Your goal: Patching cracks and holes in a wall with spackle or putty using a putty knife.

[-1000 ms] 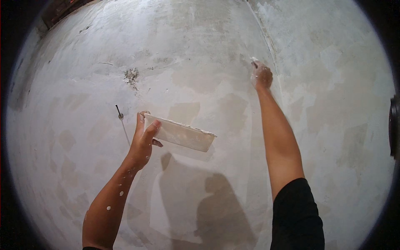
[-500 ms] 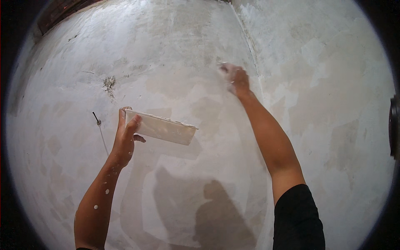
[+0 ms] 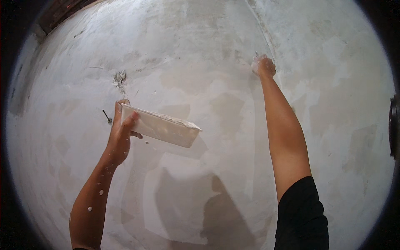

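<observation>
My left hand (image 3: 124,121) grips one end of a long off-white mud pan (image 3: 166,128), thumb on its near side. White compound coats the pan's upper edge, and the pan slants down to the right. Farther up, my right hand (image 3: 266,66) is closed close to the wall (image 3: 200,91), just left of the corner line. What it holds is mostly hidden; a small thin, pale edge shows by the fingers. White smears cover those fingers. Dried white spots dot my left forearm.
A rough broken patch (image 3: 120,79) marks the wall at upper left. Below it a dark wire end (image 3: 107,116) sticks out. The adjoining wall (image 3: 333,104) runs along the right, with a dark round-edged object (image 3: 393,127) at the far right rim.
My right hand has moved right and slightly up, closer to the corner. The mud pan stays in my left hand, nearly in place. The view has shifted a little.
</observation>
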`<state>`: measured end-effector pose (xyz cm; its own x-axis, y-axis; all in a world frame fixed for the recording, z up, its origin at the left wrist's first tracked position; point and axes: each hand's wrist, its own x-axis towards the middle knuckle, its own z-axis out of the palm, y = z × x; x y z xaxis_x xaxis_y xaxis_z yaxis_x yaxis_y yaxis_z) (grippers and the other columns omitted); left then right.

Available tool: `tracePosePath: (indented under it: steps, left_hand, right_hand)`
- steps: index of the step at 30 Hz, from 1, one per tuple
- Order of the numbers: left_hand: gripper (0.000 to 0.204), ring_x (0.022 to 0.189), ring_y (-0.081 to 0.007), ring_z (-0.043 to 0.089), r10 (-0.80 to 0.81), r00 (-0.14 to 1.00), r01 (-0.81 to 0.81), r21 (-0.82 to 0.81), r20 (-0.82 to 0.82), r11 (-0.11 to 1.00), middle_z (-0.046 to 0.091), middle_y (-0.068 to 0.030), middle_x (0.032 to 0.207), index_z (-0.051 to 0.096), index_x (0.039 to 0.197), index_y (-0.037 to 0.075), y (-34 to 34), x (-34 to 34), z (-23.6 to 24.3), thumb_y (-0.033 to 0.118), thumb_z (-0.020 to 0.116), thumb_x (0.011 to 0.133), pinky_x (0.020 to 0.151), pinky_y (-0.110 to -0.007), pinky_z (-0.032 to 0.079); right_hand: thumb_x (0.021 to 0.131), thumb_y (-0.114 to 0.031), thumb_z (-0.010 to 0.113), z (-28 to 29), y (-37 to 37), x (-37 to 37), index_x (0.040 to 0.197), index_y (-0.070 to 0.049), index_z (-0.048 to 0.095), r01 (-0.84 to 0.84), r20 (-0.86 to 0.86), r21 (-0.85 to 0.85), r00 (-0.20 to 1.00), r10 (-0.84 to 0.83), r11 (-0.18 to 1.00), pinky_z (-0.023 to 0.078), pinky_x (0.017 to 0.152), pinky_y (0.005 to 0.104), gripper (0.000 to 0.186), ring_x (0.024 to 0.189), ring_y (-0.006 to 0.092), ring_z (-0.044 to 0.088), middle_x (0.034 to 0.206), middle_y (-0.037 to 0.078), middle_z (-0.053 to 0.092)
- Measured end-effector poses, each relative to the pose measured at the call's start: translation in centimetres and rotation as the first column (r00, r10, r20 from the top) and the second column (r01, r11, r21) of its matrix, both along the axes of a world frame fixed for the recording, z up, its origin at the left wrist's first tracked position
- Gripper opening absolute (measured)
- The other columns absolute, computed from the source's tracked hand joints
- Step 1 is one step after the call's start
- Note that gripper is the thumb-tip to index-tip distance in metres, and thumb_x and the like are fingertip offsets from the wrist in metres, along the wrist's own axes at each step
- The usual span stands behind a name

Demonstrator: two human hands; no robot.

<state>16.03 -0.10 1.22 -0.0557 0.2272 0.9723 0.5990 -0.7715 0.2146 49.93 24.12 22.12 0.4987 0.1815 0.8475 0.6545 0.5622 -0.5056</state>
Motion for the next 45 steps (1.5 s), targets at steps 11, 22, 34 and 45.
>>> tracePosePath:
  steps: [11,22,34,45]
  left_hand:
    - [0.06,0.089,-0.0179,0.053,-0.005,0.999,0.005,0.005,0.05,1.0,0.048,-0.0109,0.099,0.028,0.125,0.008,-3.0,-7.9,-1.8,0.051,0.047,0.088,0.07,-0.031,0.047]
    - [0.06,0.089,-0.0189,0.052,-0.054,0.998,0.054,-0.005,0.014,0.999,0.049,-0.0122,0.1,0.027,0.124,0.009,-4.5,-14.1,-4.6,0.05,0.049,0.086,0.069,-0.032,0.047]
    - [0.063,0.118,-0.0264,0.042,-0.496,0.84,0.498,0.05,0.221,0.866,0.041,-0.0131,0.12,0.026,0.136,0.011,-1.4,-15.3,-14.9,0.049,0.049,0.09,0.1,-0.042,0.039]
    - [0.054,0.111,-0.0322,0.056,-0.49,0.091,0.67,0.31,0.867,0.674,0.054,-0.0183,0.124,0.044,0.133,0.003,-5.7,-8.1,-26.9,0.042,0.039,0.097,0.094,-0.046,0.049]
  right_hand:
    - [0.088,-0.044,0.055,1.0,-6.8,-13.6,0.112,-0.007,0.065,-0.059,0.16,0.088,0.986,0.044,0.994,0.048,0.091,0.0447,0.046,0.11,0.0379,0.059,0.116,0.021,0.062]
    - [0.087,-0.031,0.059,-3.2,-14.8,-28.8,0.106,-0.007,0.065,-0.208,0.409,0.182,0.905,0.118,0.961,0.052,0.086,0.0443,0.031,0.1,0.0364,0.063,0.106,0.018,0.064]
    - [0.094,-0.026,0.055,-27.0,-17.0,-25.9,0.103,0.001,0.063,-0.848,0.438,0.187,0.525,0.73,0.497,0.048,0.07,0.0287,0.029,0.075,0.0151,0.06,0.087,0.007,0.065]
    - [0.098,-0.022,0.049,-48.6,-17.4,-22.9,0.116,0.0,0.057,-0.991,-0.607,0.091,0.023,0.795,0.099,0.047,0.083,0.0278,0.029,0.094,0.0122,0.058,0.102,0.004,0.062]
